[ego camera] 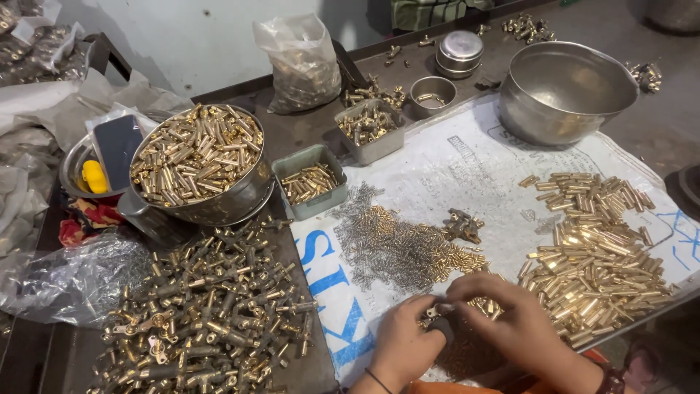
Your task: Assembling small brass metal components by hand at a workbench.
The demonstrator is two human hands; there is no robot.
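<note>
Currently both hands sit at the near edge of the counter [642, 128], fingertips meeting over a small brass fitting [435, 312]. Left hand [403, 344] pinches it from the left, grip narrow, thumb and forefinger closed on the part. Right hand [514, 321] arches over from the right, fingers curled down onto the same spot; cannot tell whether it grips the fitting or a separate piece. The fitting's long axis seems to run roughly left-right between the two hands, but it's mostly hidden, so which end points where is unclear.

Under the hands lies a white woven sack [452, 171] spread flat, with large blue letters at its near-left and far-right corners and small dark print near its far edge. On it: a heap of small grey pins [379, 244] just beyond the hands, short brass sleeves [456, 263] mixed in at its right side, and a big pile of brass tubes [594, 252] to the right, mostly lying left-right.

Left of the sack is a heap of brass tee fittings [208, 314]. Behind it stands a steel bowl [237, 201] full of brass tubes, then a small green tray [312, 182] and a grey tray [370, 130] with more. An empty steel bowl [565, 91] sits far right. A clear plastic bag [300, 62] of parts stands at the back, with a crumpled one [73, 281] near left.
</note>
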